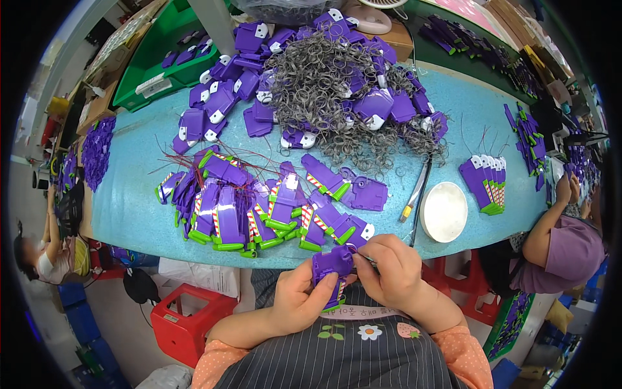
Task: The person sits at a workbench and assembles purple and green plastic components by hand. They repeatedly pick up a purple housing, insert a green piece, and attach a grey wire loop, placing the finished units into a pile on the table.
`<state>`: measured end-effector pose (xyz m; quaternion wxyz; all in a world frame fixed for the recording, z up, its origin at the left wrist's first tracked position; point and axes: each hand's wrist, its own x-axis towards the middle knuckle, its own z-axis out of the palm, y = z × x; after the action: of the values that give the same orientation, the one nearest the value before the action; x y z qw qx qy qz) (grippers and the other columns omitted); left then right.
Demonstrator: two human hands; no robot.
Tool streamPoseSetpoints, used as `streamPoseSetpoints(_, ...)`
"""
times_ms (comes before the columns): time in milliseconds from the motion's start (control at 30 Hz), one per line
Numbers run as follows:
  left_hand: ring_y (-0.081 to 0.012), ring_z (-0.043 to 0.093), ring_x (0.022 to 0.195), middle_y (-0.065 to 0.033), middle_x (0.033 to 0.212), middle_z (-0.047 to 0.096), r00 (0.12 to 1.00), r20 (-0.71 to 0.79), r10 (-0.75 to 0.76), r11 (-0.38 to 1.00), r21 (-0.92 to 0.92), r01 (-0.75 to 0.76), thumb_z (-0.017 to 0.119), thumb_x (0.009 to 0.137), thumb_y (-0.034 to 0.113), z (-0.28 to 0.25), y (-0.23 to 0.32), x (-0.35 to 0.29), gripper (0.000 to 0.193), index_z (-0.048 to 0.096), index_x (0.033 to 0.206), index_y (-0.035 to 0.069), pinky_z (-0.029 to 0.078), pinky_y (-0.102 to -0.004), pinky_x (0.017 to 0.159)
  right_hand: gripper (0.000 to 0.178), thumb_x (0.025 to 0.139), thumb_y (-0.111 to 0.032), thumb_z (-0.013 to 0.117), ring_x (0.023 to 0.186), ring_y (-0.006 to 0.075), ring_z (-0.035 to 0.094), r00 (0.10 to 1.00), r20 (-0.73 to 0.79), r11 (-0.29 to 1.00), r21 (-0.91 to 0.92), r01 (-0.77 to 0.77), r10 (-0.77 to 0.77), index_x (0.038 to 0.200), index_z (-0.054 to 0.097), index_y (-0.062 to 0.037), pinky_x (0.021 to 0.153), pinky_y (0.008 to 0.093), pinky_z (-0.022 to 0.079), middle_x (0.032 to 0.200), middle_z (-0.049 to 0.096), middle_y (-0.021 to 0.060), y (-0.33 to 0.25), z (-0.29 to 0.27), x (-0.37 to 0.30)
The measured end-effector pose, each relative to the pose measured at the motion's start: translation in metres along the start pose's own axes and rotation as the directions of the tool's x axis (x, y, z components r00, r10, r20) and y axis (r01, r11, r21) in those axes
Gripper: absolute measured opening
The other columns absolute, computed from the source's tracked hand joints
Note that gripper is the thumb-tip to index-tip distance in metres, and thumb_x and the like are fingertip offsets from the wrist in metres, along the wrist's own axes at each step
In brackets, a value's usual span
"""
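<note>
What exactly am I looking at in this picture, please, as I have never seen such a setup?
There is no robot here: a person works with two bare hands, seen from above by a wide fisheye camera worn on their head, so straight edges look bent. The left hand holds a purple plastic piece; the right hand's fingertips are at its edge, though whether they pinch anything is unclear. On the blue tabletop lie a tangled heap of thin grey loops, a pile of purple-and-green plastic pieces with red-and-white stripes and a round white dish.
</note>
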<state>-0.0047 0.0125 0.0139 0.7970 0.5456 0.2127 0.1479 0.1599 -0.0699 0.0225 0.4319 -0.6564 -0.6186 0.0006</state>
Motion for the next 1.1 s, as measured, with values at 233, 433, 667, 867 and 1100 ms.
streamPoseSetpoints(233,-0.0090,0.059,0.082,-0.0111,0.097,0.064,0.999,-0.031,0.017,0.986,0.168,-0.011,0.047,0.092,0.004,0.001,-0.002,-0.001,0.026,0.050,0.115,-0.008,0.048,-0.0231,0.071,0.016,0.069,-0.003,0.069,0.052,0.0225,0.056,0.999,0.027,0.999,-0.022,-0.043,0.043,0.077,0.056,-0.0008,0.044,0.0312,0.044,0.065,0.056,0.0090,-0.002,-0.008,-0.001)
streamPoseSetpoints(433,-0.0067,0.059,0.066,-0.0118,0.088,0.068,0.983,-0.045,0.179,0.931,0.330,-0.155,0.051,0.090,0.003,0.007,-0.007,0.001,0.026,0.052,0.114,-0.007,0.048,-0.0213,0.058,0.013,0.070,0.001,0.068,0.047,0.0201,0.054,0.997,-0.017,0.995,0.075,-0.070,0.072,0.074,0.056,-0.0026,0.040,0.0297,0.040,0.060,0.056,0.0068,-0.004,-0.014,-0.002)
streamPoseSetpoints(667,-0.0117,0.064,0.067,-0.0120,0.087,0.069,0.977,-0.003,0.213,0.866,0.463,-0.188,0.053,0.088,0.003,0.008,-0.003,-0.002,0.025,0.054,0.111,-0.007,0.051,-0.0250,0.059,0.013,0.071,-0.003,0.070,0.047,0.0200,0.054,0.996,-0.080,0.999,0.033,-0.030,0.033,0.074,0.057,-0.0017,0.041,0.0303,0.041,0.060,0.056,0.0066,0.000,-0.008,-0.017)
streamPoseSetpoints(867,-0.0146,0.064,0.063,-0.0105,0.082,0.067,0.967,0.024,0.255,0.810,0.540,-0.227,0.056,0.085,0.002,0.009,-0.002,-0.002,0.026,0.054,0.110,-0.007,0.051,-0.0284,0.057,0.013,0.071,-0.003,0.070,0.046,0.0201,0.053,0.987,-0.146,0.993,0.111,-0.050,0.066,0.074,0.057,-0.0023,0.040,0.0307,0.039,0.058,0.055,0.0055,-0.003,-0.001,-0.020)
streamPoseSetpoints(1100,-0.0243,0.064,0.063,-0.0152,0.080,0.064,0.919,0.265,0.292,0.556,0.735,-0.389,0.058,0.082,0.001,0.004,0.008,0.004,0.028,0.054,0.108,-0.008,0.051,-0.0300,0.057,0.011,0.078,-0.004,0.065,0.058,0.0187,0.056,0.902,0.213,0.800,0.417,-0.431,0.375,0.077,0.055,0.0005,0.050,0.0266,0.041,0.075,0.057,0.0126,-0.005,-0.005,-0.008)
